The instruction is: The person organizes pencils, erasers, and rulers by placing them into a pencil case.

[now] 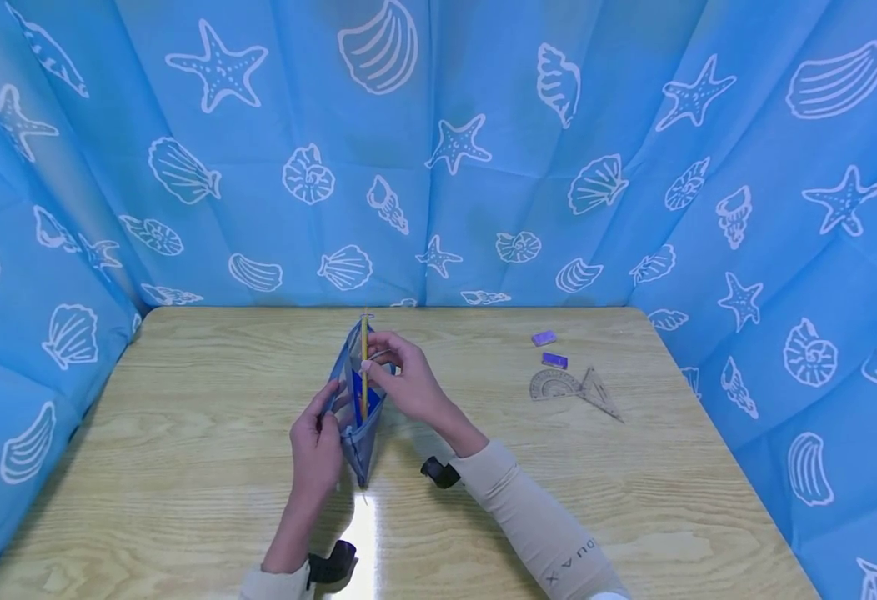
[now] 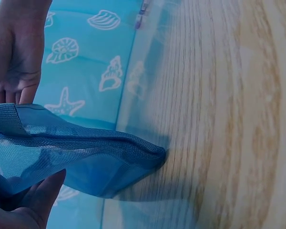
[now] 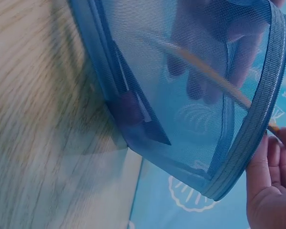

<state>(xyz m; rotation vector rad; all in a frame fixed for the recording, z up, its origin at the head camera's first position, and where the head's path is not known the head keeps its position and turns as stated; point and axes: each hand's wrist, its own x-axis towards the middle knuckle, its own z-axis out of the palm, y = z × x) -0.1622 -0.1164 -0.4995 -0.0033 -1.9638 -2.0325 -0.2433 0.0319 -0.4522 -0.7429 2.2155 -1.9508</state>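
Observation:
A blue mesh zip pouch point(image 1: 359, 446) stands with its mouth spread, low over the wooden table. My left hand point(image 1: 316, 450) grips its left side, fingers inside the mouth, and shows through the mesh point(image 3: 152, 90) in the right wrist view. At the far right rim, my right hand point(image 1: 408, 379) pinches a yellow pencil point(image 1: 365, 358) by its upper part, thumb against it. Most of the pencil slants down inside the pouch. Also inside lies a blue pointed piece point(image 3: 143, 102), with a small dark reddish block point(image 3: 128, 107) beside it, both blurred by the mesh.
Two small purple blocks point(image 1: 554, 360) lie to the right on the table point(image 1: 671, 467). Close by are a clear protractor point(image 1: 554, 384) and a clear set square point(image 1: 598, 395). A blue shell-print curtain point(image 1: 468, 192) hangs behind the table and along its sides.

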